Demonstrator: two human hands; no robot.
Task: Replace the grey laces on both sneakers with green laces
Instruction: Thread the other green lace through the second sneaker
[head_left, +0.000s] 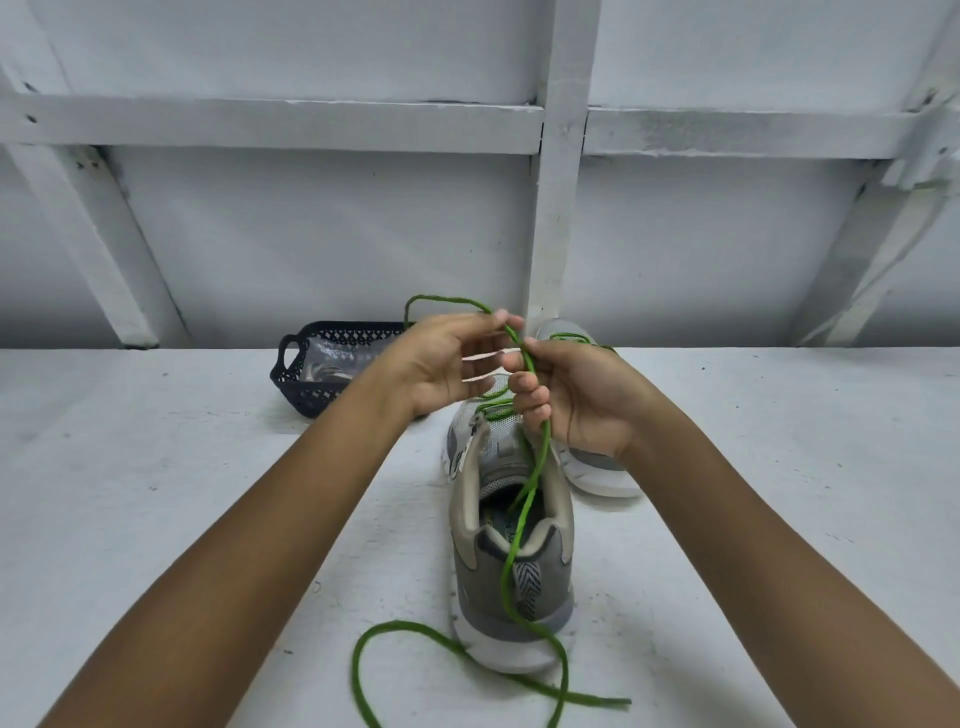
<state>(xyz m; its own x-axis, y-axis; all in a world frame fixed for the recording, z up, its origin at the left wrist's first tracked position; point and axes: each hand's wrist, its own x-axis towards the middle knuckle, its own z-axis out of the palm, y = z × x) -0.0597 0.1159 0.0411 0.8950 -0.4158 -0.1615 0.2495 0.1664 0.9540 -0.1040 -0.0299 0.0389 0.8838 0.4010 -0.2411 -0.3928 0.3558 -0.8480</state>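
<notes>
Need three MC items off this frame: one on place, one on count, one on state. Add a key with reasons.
1. Where does the dark basket sit relative to the near sneaker?
A. Farther back, to its left
B. Close in front of its heel
C. On top of it

2. How many sneakers show?
A. One
B. Two
C. Three

3. What state is the green lace in?
A. Tied in a bow
B. Coiled inside the basket
C. Untied, held by both hands

Key:
1 A: the basket stands behind the left hand.
2 B: a far sneaker shows behind the right hand.
3 C: both hands pinch the lace, and its loose end trails past the heel onto the table.
</notes>
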